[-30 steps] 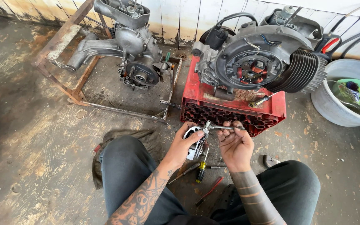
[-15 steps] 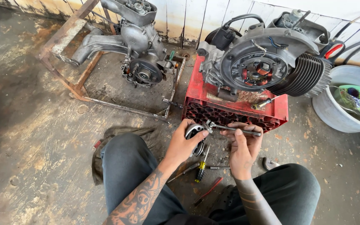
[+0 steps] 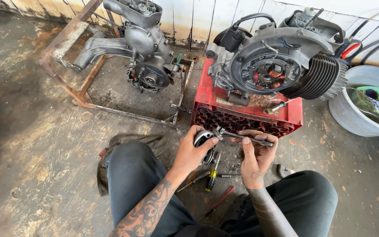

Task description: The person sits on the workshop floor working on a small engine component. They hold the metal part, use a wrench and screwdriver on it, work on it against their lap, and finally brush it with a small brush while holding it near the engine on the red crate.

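My left hand (image 3: pixel 193 151) grips a round metal engine part (image 3: pixel 203 141) in front of me, low over the floor. My right hand (image 3: pixel 255 153) holds a long metal wrench (image 3: pixel 244 137) whose head sits on that round part. Both forearms are tattooed, and my knees in dark trousers frame the hands. Just beyond them a scooter engine (image 3: pixel 277 66) with a finned cylinder rests on a red plastic crate (image 3: pixel 246 116).
A second engine (image 3: pixel 139 52) sits in a rusty steel frame (image 3: pixel 73 83) at the back left. A yellow-handled screwdriver (image 3: pixel 211 173) and a red-handled tool (image 3: pixel 219 201) lie on the floor between my legs. A grey basin (image 3: pixel 365 105) stands at the right, a dark rag (image 3: pixel 123 145) by my left knee.
The wrench has swung a little to the right in my right hand while the left hand keeps the round part still. The view has shifted slightly.
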